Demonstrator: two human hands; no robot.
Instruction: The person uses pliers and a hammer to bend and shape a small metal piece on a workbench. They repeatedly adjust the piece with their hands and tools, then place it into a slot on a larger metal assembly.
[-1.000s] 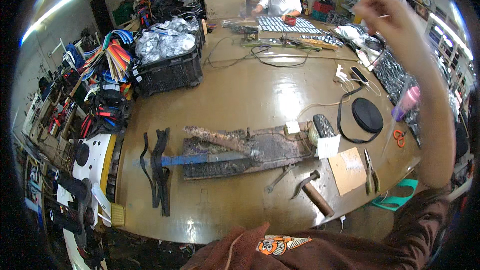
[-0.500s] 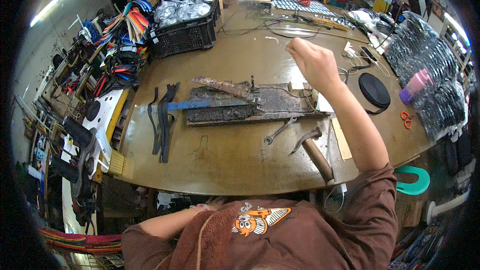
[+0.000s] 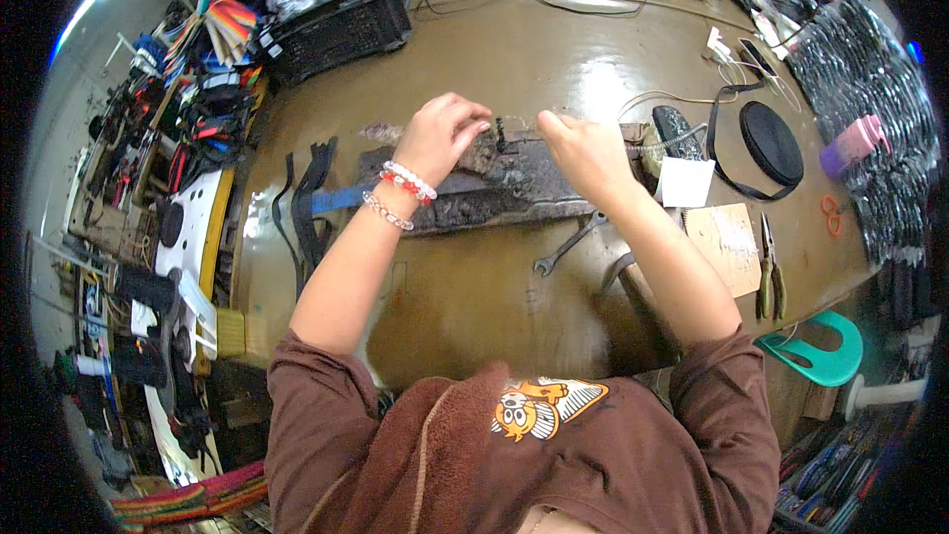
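Tan card point(image 3: 727, 245): writing unreadable | left hand point(image 3: 441, 138), right hand point(image 3: 586, 156): both curled, cannot tell if gripping | dark slab point(image 3: 529, 185) beneath

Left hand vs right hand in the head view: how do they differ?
The left hand has beaded bracelets at the wrist; the right hand has a bare wrist.
The left hand's fingers are loosely bent, while the right hand's are curled in closer to a fist.
The left hand is left of the small dark upright post; the right hand is right of it.
Shared: both are at the dark board.
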